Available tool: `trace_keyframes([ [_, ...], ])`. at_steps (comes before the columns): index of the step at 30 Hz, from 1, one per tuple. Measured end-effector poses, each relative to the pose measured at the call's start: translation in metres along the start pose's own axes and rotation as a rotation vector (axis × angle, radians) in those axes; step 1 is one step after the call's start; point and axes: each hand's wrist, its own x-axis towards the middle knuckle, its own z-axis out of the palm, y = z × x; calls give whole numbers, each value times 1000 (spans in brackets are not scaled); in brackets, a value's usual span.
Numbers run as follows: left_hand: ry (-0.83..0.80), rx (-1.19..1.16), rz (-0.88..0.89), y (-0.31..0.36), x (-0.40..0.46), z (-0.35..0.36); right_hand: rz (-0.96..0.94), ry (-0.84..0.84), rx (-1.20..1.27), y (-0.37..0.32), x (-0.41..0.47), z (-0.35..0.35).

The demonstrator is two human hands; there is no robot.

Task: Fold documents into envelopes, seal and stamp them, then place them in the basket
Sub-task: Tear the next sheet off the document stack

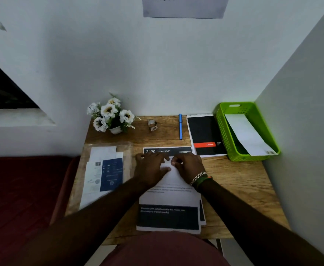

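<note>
A stack of printed documents (169, 200) lies in the middle of the wooden desk (239, 181). My left hand (151, 166) rests flat on the upper part of the top sheet with fingers spread. My right hand (188, 164) is beside it, its fingertips curled and pinching the paper near the top middle. A green plastic basket (224, 131) stands at the back right with one white envelope (248, 135) leaning inside. A clear sleeve of envelopes (104, 169) with a blue card lies at the left. A small roll of stamps (152, 125) sits near the back.
A pot of white flowers (110, 116) stands at the back left corner. A blue pen (180, 126) and a black notebook (206, 136) lie between the stamps and the basket. White walls close the desk at the back and right. A dark red seat is at the left.
</note>
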Motion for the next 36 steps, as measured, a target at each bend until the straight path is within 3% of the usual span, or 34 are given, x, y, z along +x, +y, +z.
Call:
trace_keyframes([
  [7, 67, -127, -20, -5, 7, -2, -25, 111, 14, -5, 0, -10],
  [15, -25, -136, -19, -55, 9, -8, 3, 109, -55, 17, -8, -4],
  [28, 131, -248, -66, -54, 19, -10, 49, 109, -10, 46, -10, -30],
  [36, 154, -347, 110, -54, -7, -1, -136, 227, -51, 57, -37, -30],
])
